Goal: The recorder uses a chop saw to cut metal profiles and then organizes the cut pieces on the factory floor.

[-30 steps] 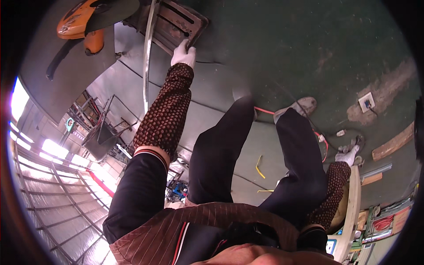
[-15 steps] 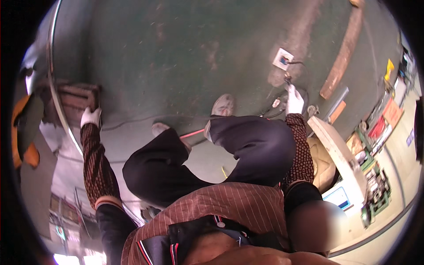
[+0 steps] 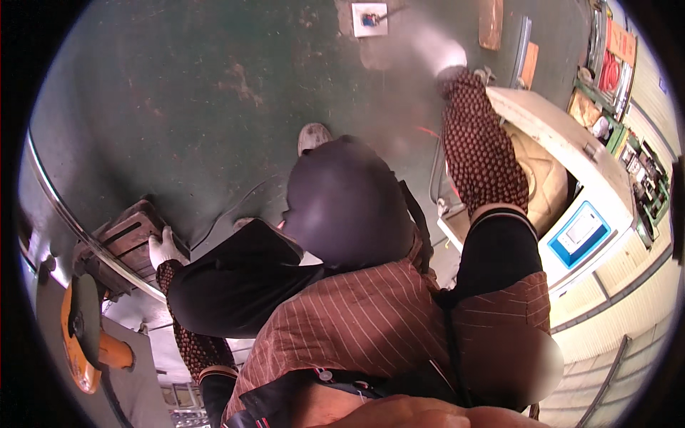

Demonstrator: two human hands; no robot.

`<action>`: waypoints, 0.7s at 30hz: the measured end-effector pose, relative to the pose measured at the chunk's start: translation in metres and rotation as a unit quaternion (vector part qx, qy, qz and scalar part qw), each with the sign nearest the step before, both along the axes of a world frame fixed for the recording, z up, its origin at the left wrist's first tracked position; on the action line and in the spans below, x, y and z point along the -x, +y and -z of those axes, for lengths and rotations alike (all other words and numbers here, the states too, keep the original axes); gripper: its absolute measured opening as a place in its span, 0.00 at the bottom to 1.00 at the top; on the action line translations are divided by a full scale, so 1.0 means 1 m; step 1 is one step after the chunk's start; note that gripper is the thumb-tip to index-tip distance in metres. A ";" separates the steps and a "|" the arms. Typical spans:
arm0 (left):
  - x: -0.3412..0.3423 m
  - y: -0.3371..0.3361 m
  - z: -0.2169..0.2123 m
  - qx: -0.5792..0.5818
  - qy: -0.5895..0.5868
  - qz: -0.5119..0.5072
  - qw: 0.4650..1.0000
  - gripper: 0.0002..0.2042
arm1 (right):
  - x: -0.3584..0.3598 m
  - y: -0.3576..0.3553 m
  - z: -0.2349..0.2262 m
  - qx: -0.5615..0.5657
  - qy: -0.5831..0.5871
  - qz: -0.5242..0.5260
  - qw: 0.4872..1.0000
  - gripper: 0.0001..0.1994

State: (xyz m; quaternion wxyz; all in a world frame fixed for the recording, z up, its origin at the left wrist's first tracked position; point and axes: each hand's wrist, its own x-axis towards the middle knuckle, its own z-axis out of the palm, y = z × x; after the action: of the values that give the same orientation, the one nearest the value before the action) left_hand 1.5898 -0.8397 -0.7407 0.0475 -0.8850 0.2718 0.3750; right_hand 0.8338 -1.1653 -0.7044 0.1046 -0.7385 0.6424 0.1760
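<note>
My left hand [image 3: 165, 247], in a white glove, is closed at the edge of a brown slotted box [image 3: 130, 232] on the floor at the left. Its thumb lies along the top of the box, and the other fingers are partly hidden. My right hand [image 3: 444, 54], also white-gloved, reaches out at the upper right. Motion smears its fingers, so what it holds, if anything, cannot be made out. Nearest to it on the floor lies a white square plate [image 3: 359, 28] with a small dark and blue part in its middle. A dark cable [image 3: 392, 12] runs from that part towards my right hand.
A pale cabinet [image 3: 614, 189] with a blue-framed panel stands close beside my right arm. A curved metal rail [image 3: 64, 203] and an orange-and-black object [image 3: 80, 328] are at the left. Wooden strips [image 3: 490, 25] lie at the upper right. A thin cable [image 3: 232, 210] trails near my foot.
The view has shifted and my legs have moved. My right hand, earlier at a dark cable end by the plate, is now blurred in motion. My left hand stays at the brown slotted box.
</note>
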 end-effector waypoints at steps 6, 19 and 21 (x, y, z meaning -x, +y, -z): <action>-0.041 0.022 -0.003 -0.068 0.007 -0.059 0.996 0.26 | -0.072 -0.013 -0.033 0.043 -0.085 -0.029 0.995 0.15; 0.001 -0.057 -0.043 -0.163 -0.017 0.070 0.984 0.20 | -0.065 -0.040 -0.011 0.023 0.063 -0.151 0.986 0.12; -0.003 -0.061 -0.042 -0.159 -0.016 0.082 0.984 0.20 | -0.064 -0.045 -0.008 0.014 0.055 -0.164 0.985 0.12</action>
State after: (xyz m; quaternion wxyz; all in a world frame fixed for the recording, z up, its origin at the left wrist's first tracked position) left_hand 1.5929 -0.9011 -0.6984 0.2230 -0.8467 0.2797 0.3939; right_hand 0.8980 -1.2108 -0.6967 0.0283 -0.8242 0.5201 0.2222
